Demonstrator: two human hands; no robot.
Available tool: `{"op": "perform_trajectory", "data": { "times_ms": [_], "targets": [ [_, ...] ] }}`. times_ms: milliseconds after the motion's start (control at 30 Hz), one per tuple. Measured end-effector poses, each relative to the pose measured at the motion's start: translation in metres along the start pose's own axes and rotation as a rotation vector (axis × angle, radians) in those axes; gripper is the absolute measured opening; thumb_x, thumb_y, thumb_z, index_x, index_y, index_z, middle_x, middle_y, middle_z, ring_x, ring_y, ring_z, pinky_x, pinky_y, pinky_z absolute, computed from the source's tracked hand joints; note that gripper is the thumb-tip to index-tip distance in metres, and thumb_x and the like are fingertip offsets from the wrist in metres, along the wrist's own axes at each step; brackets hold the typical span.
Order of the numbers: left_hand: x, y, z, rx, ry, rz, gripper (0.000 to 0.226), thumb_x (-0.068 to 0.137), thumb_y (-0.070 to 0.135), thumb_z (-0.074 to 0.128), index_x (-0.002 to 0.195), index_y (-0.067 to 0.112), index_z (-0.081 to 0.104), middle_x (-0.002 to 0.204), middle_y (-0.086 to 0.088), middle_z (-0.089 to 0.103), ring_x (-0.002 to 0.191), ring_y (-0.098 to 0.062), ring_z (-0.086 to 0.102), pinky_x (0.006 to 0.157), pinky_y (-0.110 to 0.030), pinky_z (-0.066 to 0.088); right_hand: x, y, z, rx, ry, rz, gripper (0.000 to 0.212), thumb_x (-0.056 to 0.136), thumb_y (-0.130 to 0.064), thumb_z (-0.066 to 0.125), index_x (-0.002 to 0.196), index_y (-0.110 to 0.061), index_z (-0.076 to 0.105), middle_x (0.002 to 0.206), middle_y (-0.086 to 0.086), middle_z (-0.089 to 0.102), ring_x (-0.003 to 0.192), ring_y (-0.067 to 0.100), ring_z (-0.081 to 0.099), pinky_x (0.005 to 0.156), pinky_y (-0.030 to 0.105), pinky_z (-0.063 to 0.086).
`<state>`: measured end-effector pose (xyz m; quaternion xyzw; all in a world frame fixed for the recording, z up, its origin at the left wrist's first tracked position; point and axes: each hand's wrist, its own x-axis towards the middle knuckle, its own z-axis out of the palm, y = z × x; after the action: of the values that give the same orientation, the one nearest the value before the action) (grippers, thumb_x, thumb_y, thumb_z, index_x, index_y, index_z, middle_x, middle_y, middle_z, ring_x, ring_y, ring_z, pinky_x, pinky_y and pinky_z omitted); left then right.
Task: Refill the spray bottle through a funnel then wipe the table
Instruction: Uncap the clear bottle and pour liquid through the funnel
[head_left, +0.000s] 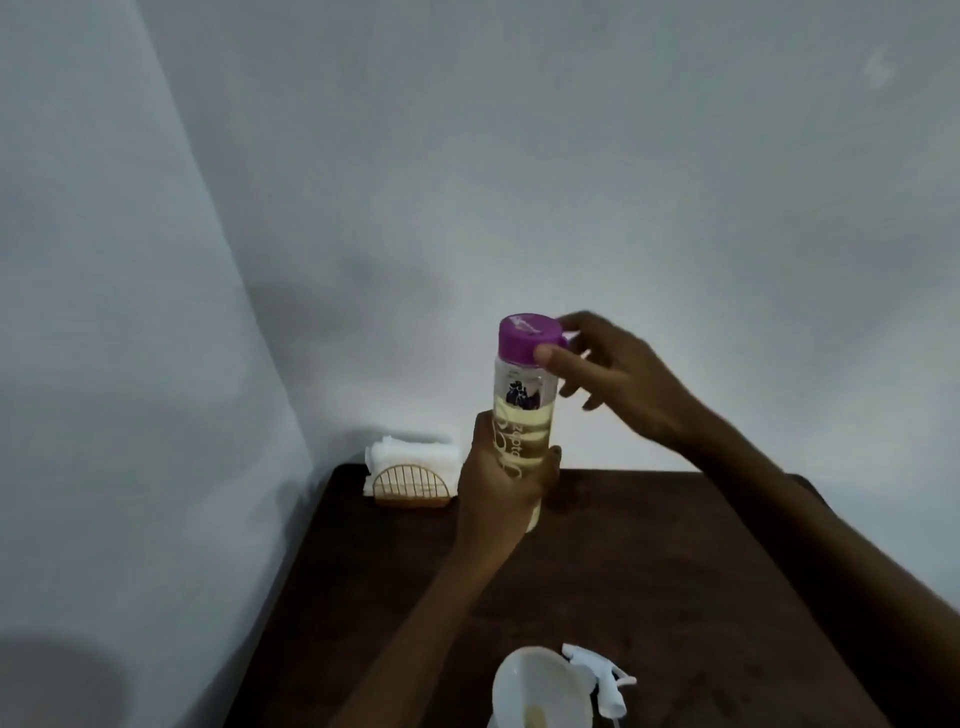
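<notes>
A clear bottle (522, 410) with pale yellow liquid and a purple cap (527, 338) is held upright above the dark wooden table (649, 571). My left hand (498, 483) grips its lower body. My right hand (608, 374) pinches the purple cap with thumb and forefinger. At the bottom edge a white funnel (540, 686) stands with a little yellow liquid in its throat; what it sits in is cut off by the frame. The white spray head (602, 680) lies on the table just right of the funnel.
A wire holder with white folded cloths (413, 467) stands at the table's far left corner. Pale walls meet behind the table and close it in on the left and back.
</notes>
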<state>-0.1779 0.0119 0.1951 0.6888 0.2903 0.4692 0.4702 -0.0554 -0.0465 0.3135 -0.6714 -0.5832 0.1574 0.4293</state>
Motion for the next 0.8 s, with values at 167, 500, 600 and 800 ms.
{"op": "perform_trajectory", "data": {
  "times_ms": [167, 500, 600, 800],
  "targets": [
    [-0.015, 0.036, -0.002, 0.030, -0.006, 0.086, 0.040, 0.068, 0.038, 0.070, 0.099, 0.038, 0.046, 0.091, 0.010, 0.063, 0.083, -0.004, 0.063, 0.071, -0.012, 0.051, 0.005, -0.074, -0.032, -0.389, -0.112, -0.145, 0.054, 0.073, -0.075, 0.048, 0.089, -0.026, 0.063, 0.082, -0.010, 0.063, 0.074, 0.007, 0.059, 0.062, 0.026, 0.047],
    [-0.038, 0.062, -0.021, -0.117, -0.079, -0.007, 0.043, 0.076, 0.007, 0.075, 0.100, 0.031, 0.050, 0.090, 0.004, 0.065, 0.081, -0.003, 0.066, 0.067, -0.015, 0.053, 0.006, -0.114, -0.037, -0.416, -0.509, -0.339, 0.021, 0.082, -0.033, 0.070, 0.094, -0.015, 0.066, 0.093, -0.005, 0.064, 0.084, 0.006, 0.062, 0.063, 0.015, 0.049],
    [-0.043, 0.063, -0.025, -0.136, -0.055, 0.001, 0.043, 0.075, 0.003, 0.075, 0.101, 0.028, 0.051, 0.087, 0.004, 0.065, 0.079, -0.004, 0.066, 0.066, -0.017, 0.053, 0.002, -0.126, -0.050, -0.393, -0.638, -0.319, 0.035, 0.080, -0.037, 0.070, 0.114, -0.030, 0.063, 0.127, -0.010, 0.052, 0.109, 0.004, 0.053, 0.082, 0.020, 0.050],
    [-0.043, 0.065, -0.032, -0.137, -0.033, -0.018, 0.042, 0.066, 0.023, 0.074, 0.101, 0.025, 0.052, 0.084, 0.003, 0.066, 0.077, -0.007, 0.066, 0.067, -0.019, 0.053, -0.003, -0.142, -0.038, -0.649, -0.388, -0.128, 0.067, 0.076, -0.072, 0.048, 0.115, -0.019, 0.058, 0.094, 0.005, 0.065, 0.063, 0.014, 0.064, 0.053, 0.023, 0.051]
  ]
}}
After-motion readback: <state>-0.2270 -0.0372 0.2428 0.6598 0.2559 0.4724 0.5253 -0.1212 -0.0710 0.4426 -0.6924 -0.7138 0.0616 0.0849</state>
